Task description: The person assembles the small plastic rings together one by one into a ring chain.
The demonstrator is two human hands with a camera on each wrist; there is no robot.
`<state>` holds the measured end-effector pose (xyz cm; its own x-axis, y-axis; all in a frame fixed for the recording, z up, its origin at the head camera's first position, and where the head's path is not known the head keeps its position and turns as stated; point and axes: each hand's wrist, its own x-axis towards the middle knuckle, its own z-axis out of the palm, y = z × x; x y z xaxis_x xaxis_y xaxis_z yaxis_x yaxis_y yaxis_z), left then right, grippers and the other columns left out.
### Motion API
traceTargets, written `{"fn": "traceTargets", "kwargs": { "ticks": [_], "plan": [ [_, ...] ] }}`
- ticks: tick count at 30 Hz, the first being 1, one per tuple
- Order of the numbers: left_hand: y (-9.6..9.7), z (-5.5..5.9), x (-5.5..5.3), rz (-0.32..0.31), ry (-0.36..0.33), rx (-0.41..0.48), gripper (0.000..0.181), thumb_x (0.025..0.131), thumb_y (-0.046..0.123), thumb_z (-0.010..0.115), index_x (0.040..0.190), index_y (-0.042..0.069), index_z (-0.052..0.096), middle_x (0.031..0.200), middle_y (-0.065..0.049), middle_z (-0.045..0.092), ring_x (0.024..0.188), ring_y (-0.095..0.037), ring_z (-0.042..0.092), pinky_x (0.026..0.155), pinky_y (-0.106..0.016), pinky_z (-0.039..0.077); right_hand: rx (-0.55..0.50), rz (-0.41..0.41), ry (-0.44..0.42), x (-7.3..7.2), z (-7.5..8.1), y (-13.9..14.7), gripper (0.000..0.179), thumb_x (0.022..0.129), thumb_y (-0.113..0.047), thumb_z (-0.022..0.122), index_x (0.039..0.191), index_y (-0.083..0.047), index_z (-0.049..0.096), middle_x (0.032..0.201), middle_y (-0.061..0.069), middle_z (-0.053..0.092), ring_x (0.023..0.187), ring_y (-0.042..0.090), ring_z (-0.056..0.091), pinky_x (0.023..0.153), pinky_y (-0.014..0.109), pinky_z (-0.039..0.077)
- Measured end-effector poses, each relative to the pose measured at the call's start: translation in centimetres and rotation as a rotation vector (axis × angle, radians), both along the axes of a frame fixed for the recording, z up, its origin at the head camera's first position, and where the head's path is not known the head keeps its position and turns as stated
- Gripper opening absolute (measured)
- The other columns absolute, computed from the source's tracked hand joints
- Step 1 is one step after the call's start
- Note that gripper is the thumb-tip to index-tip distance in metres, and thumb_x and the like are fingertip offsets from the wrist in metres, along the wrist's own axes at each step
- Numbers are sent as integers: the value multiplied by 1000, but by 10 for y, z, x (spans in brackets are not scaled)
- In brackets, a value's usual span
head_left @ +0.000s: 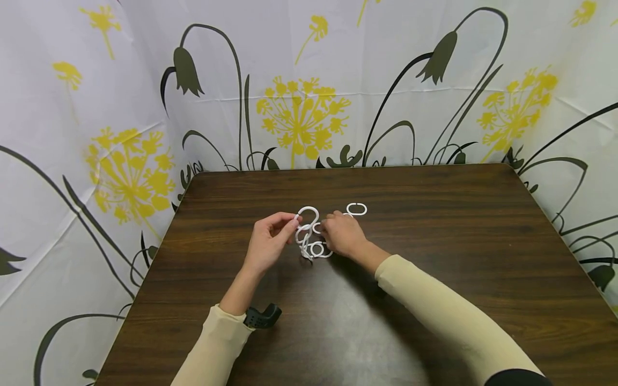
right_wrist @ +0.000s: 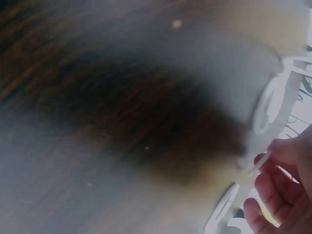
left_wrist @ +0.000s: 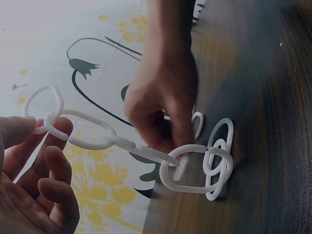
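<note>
In the head view my left hand [head_left: 267, 244] pinches a white open link [head_left: 309, 208] between thumb and fingertips, raised above the table. From it a short chain of white plastic links [left_wrist: 90, 146] hangs down toward the tabletop, as the left wrist view shows. Several joined links [left_wrist: 229, 163] lie at its lower end. Low over the table, my right hand [head_left: 345, 236] pinches a thin white link [right_wrist: 261, 163] with thumb and index finger. That link is mostly hidden by the fingers.
Beyond the right hand a white oval link [head_left: 366, 209] lies on the dark wood table [head_left: 434, 214]. A white curtain [head_left: 386, 32] with printed flowers hangs behind the table's far edge. A dark band [head_left: 263, 316] sits at my left wrist.
</note>
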<state>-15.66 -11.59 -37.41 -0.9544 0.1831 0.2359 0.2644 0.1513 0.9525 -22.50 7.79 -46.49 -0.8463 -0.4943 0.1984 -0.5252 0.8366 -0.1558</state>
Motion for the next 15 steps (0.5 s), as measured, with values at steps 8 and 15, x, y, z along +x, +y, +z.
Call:
{"fn": "traceTargets", "kwargs": {
  "ticks": [8, 15],
  "plan": [
    [1, 0, 1, 15, 22, -38, 14, 94, 1, 63, 101, -10, 69, 81, -23, 63, 58, -17, 51, 51, -22, 38, -327, -85, -142, -3, 30, 4, 17, 93, -14, 62, 107, -10, 72, 94, 2, 70, 81, 17, 64, 73, 36, 51],
    [0, 1, 1, 10, 23, -45, 16, 94, 1, 63, 102, -12, 68, 81, -26, 62, 59, -17, 50, 52, -21, 37, -589, -112, -175, 0, 68, 10, 18, 97, -19, 62, 105, -8, 74, 75, 0, 66, 62, 13, 56, 58, 30, 46]
  ]
}}
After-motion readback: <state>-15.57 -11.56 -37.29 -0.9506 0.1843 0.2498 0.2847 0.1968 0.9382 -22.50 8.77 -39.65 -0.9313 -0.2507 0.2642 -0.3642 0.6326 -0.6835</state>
